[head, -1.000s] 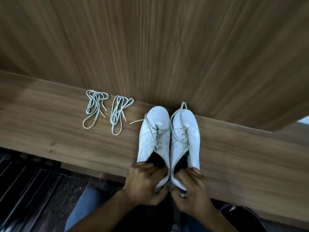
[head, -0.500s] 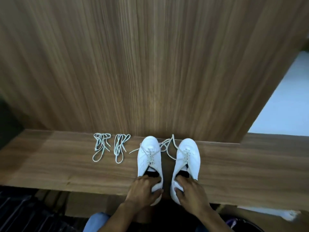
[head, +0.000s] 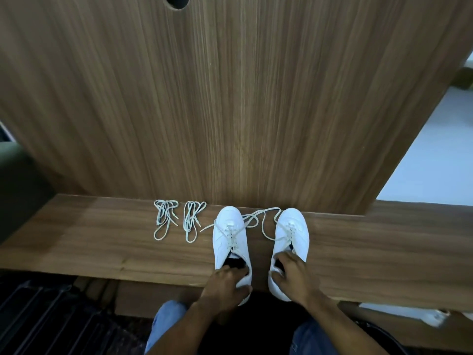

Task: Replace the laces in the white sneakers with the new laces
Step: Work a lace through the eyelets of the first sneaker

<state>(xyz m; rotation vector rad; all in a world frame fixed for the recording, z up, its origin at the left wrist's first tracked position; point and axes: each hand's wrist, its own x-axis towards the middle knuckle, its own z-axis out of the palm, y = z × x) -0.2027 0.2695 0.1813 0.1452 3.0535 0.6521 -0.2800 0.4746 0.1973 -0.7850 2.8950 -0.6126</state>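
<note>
Left hand (head: 225, 283) fingers are gripping left sneaker (head: 230, 239) heel, right hand (head: 294, 275) fingers gripping right sneaker (head: 291, 231), both overhanging tabletop (head: 102, 239) near edge; two laces (head: 179, 219) lying left

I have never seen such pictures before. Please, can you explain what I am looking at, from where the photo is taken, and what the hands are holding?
There is no machine here. A person wears a wide-angle camera on the head, so you look forward and down at their own two hands and blue-jeaned knees.

In front is a wooden ledge with an upright wooden panel behind it. On the ledge stand two white sneakers, toes toward the panel, with a gap between them. The left hand grips the heel of the left sneaker; the right hand grips the heel of the right sneaker, its fingers reaching into the opening. The old laces are still threaded in the shoes but untied, their loose ends lying between the toes.

To the left lie two bundled new laces, side by side, untouched.
</note>
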